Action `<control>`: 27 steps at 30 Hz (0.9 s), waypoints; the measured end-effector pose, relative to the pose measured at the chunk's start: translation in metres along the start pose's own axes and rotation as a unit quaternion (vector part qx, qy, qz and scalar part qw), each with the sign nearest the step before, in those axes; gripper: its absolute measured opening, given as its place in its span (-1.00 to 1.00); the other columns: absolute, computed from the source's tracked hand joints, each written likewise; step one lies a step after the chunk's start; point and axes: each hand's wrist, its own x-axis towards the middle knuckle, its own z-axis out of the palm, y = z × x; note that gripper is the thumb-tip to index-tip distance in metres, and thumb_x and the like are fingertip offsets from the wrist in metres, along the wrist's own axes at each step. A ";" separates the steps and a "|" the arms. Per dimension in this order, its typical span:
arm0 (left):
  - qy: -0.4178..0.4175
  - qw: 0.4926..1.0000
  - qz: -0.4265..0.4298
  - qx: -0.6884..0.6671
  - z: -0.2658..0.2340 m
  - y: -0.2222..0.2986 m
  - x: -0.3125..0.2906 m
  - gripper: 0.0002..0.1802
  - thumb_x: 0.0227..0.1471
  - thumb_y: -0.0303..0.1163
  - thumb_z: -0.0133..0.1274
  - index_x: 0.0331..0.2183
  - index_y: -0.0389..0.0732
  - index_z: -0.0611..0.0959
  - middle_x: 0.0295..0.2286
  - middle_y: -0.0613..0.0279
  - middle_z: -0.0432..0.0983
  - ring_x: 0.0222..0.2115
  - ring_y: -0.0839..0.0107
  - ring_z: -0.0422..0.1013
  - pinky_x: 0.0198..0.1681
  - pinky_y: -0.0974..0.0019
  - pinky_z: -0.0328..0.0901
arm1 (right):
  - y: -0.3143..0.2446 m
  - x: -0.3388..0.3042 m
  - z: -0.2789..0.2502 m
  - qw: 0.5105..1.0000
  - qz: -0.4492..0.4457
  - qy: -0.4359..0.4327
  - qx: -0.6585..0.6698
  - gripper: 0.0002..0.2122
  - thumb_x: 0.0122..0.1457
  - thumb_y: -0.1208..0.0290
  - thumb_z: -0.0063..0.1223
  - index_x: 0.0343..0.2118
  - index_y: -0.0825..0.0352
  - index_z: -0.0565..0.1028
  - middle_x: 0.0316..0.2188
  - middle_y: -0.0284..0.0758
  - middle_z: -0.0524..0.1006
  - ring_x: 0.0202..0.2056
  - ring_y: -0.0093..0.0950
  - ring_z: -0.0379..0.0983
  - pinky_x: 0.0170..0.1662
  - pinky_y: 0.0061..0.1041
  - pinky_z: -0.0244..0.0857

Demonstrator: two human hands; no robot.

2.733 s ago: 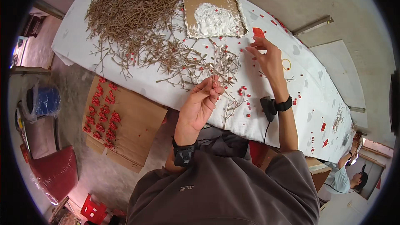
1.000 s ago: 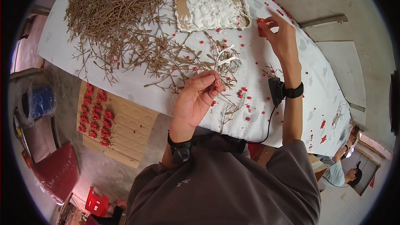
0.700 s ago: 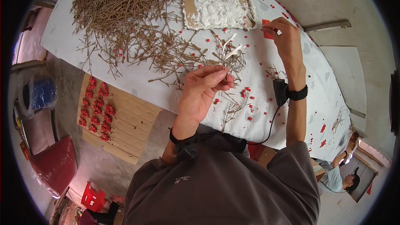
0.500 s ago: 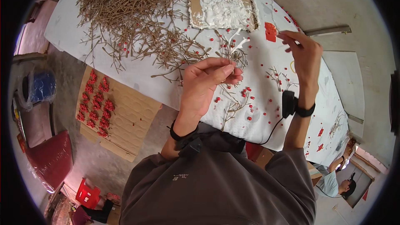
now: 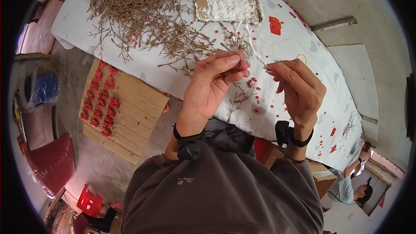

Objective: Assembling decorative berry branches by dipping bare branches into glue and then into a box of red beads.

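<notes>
My left hand (image 5: 212, 80) is closed in a pinch round the stem of a small branched twig (image 5: 248, 34), whose forked tips are coated white. Close by on the right, my right hand (image 5: 301, 87) is pinched at the end of one white tip; anything between its fingertips is too small to make out. Both hands are above a white-covered table (image 5: 162, 84). Red berries (image 5: 252, 82) lie scattered beneath and around them. Beyond the twig stands a shallow tray (image 5: 199, 11) holding white paste (image 5: 227, 4). A bare twig (image 5: 238, 99) lies between my hands on the cloth.
A large heap of brown twigs (image 5: 134, 0) covers the table's far left. A red piece (image 5: 274, 25) lies right of the tray. Lower left, a cardboard sheet (image 5: 134, 117) carries rows of red berry clusters (image 5: 102, 102). Another person (image 5: 353, 190) is at far right.
My right hand has come left and nearer, from beside the red piece to the twig's white tip. My left hand keeps hold of the twig, its white tips now leaning right.
</notes>
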 end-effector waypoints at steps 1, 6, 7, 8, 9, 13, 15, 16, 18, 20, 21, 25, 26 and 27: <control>0.004 1.000 -0.007 -0.007 0.003 0.000 -0.003 -0.75 0.09 -0.48 0.04 -0.21 -0.43 0.61 -0.35 0.02 0.60 -0.35 0.31 0.56 -0.24 0.45 0.47 | 0.000 -0.001 0.000 1.000 -0.001 0.001 -0.001 -0.77 -0.08 0.82 0.05 -0.32 0.48 0.57 -0.47 -0.26 0.56 -0.54 -0.53 0.48 -0.57 -0.64 0.33; 0.002 0.999 -0.038 -0.032 0.008 -0.003 -0.013 -0.73 0.09 -0.45 0.05 -0.20 -0.43 0.61 -0.36 0.03 0.59 -0.37 0.35 0.55 -0.25 0.48 0.47 | -0.002 -0.005 -0.002 0.999 0.015 -0.026 0.024 -0.75 -0.04 0.84 0.00 -0.29 0.45 0.57 -0.44 -0.28 0.56 -0.52 -0.55 0.48 -0.57 -0.64 0.34; 0.001 0.999 -0.037 -0.031 0.009 -0.003 -0.014 -0.73 0.09 -0.45 0.05 -0.20 -0.43 0.61 -0.36 0.03 0.59 -0.37 0.35 0.55 -0.25 0.48 0.47 | -0.002 -0.005 -0.004 0.999 0.024 -0.036 0.026 -0.75 -0.03 0.84 -0.01 -0.29 0.45 0.56 -0.44 -0.27 0.56 -0.52 -0.55 0.48 -0.56 -0.64 0.34; 0.002 0.999 -0.036 -0.031 0.010 -0.005 -0.015 -0.73 0.09 -0.45 0.05 -0.20 -0.43 0.61 -0.37 0.05 0.59 -0.37 0.36 0.54 -0.26 0.49 0.47 | -0.002 -0.006 -0.006 0.998 0.035 -0.045 0.029 -0.75 -0.02 0.84 -0.01 -0.28 0.45 0.56 -0.43 -0.27 0.56 -0.52 -0.55 0.48 -0.56 -0.64 0.34; 0.004 0.999 -0.035 -0.030 0.010 -0.006 -0.016 -0.73 0.09 -0.45 0.05 -0.20 -0.43 0.61 -0.38 0.06 0.59 -0.38 0.36 0.54 -0.26 0.49 0.46 | -0.001 -0.007 -0.008 0.998 0.035 -0.044 0.028 -0.75 -0.02 0.84 -0.01 -0.28 0.45 0.56 -0.43 -0.27 0.56 -0.52 -0.55 0.48 -0.56 -0.64 0.34; -0.011 0.997 -0.060 -0.056 0.009 -0.007 -0.019 -0.73 0.09 -0.45 0.05 -0.20 -0.44 0.61 -0.41 0.10 0.58 -0.40 0.38 0.54 -0.28 0.50 0.46 | 0.005 -0.009 -0.018 0.995 0.075 -0.030 0.056 -0.76 0.00 0.83 -0.02 -0.27 0.48 0.56 -0.43 -0.25 0.56 -0.53 -0.56 0.46 -0.57 -0.66 0.33; -0.020 0.995 -0.073 -0.069 0.012 -0.007 -0.021 -0.73 0.09 -0.45 0.05 -0.20 -0.44 0.61 -0.42 0.11 0.57 -0.40 0.38 0.53 -0.28 0.51 0.46 | 0.009 -0.008 -0.020 0.991 0.109 0.013 0.071 -0.77 0.00 0.83 -0.02 -0.27 0.49 0.55 -0.43 -0.24 0.55 -0.54 -0.56 0.45 -0.57 -0.67 0.31; 0.004 0.996 -0.070 -0.060 0.014 -0.007 -0.023 -0.74 0.09 -0.48 0.03 -0.21 -0.47 0.58 -0.44 0.12 0.53 -0.42 0.41 0.45 -0.34 0.53 0.39 | 0.010 -0.009 -0.022 0.988 0.126 0.035 0.079 -0.77 0.00 0.83 -0.03 -0.27 0.50 0.55 -0.44 -0.23 0.55 -0.54 -0.56 0.45 -0.58 -0.67 0.31; 0.052 0.996 -0.063 -0.040 0.020 -0.007 -0.026 -0.77 0.09 -0.54 0.00 -0.24 -0.53 0.53 -0.49 0.16 0.44 -0.47 0.46 0.27 -0.46 0.56 0.25 | 0.011 -0.011 -0.026 0.987 0.118 0.052 0.099 -0.77 0.00 0.83 -0.03 -0.28 0.50 0.55 -0.44 -0.23 0.55 -0.55 -0.56 0.44 -0.59 -0.67 0.30; 0.048 0.997 -0.059 -0.020 0.020 -0.007 -0.026 -0.76 0.08 -0.54 0.00 -0.24 -0.54 0.53 -0.49 0.17 0.43 -0.47 0.46 0.26 -0.47 0.56 0.23 | 0.014 -0.013 -0.030 0.982 0.101 0.081 0.140 -0.77 -0.02 0.85 -0.04 -0.30 0.51 0.55 -0.44 -0.22 0.55 -0.56 -0.55 0.43 -0.60 -0.67 0.27; 0.045 0.998 -0.054 -0.001 0.019 -0.006 -0.026 -0.75 0.08 -0.53 -0.01 -0.23 -0.54 0.53 -0.50 0.17 0.42 -0.47 0.46 0.25 -0.49 0.56 0.20 | 0.015 -0.013 -0.032 0.982 0.101 0.082 0.140 -0.77 -0.02 0.85 -0.04 -0.30 0.51 0.55 -0.44 -0.22 0.55 -0.56 -0.55 0.43 -0.60 -0.67 0.27; 0.016 0.998 -0.056 0.017 0.017 0.001 -0.028 -0.75 0.08 -0.53 -0.02 -0.24 -0.55 0.53 -0.51 0.18 0.38 -0.48 0.47 0.22 -0.52 0.54 0.15 | 0.021 -0.012 -0.035 0.991 0.007 -0.025 0.130 -0.78 -0.04 0.87 -0.03 -0.33 0.52 0.55 -0.44 -0.20 0.54 -0.55 -0.56 0.43 -0.63 -0.67 0.25; 0.003 0.998 -0.058 0.016 0.016 0.003 -0.028 -0.75 0.08 -0.53 -0.03 -0.24 -0.56 0.53 -0.51 0.19 0.37 -0.48 0.47 0.21 -0.52 0.54 0.13 | 0.023 -0.012 -0.034 0.989 0.003 -0.040 0.140 -0.78 -0.05 0.87 -0.03 -0.34 0.53 0.54 -0.44 -0.20 0.54 -0.55 -0.56 0.43 -0.63 -0.66 0.24; 0.003 0.998 -0.058 0.015 0.016 0.003 -0.027 -0.75 0.08 -0.53 -0.03 -0.24 -0.56 0.53 -0.51 0.19 0.37 -0.48 0.47 0.21 -0.52 0.54 0.13 | 0.025 -0.012 -0.033 0.987 -0.002 -0.056 0.150 -0.78 -0.07 0.87 -0.02 -0.34 0.53 0.54 -0.45 -0.20 0.54 -0.55 -0.55 0.42 -0.63 -0.66 0.24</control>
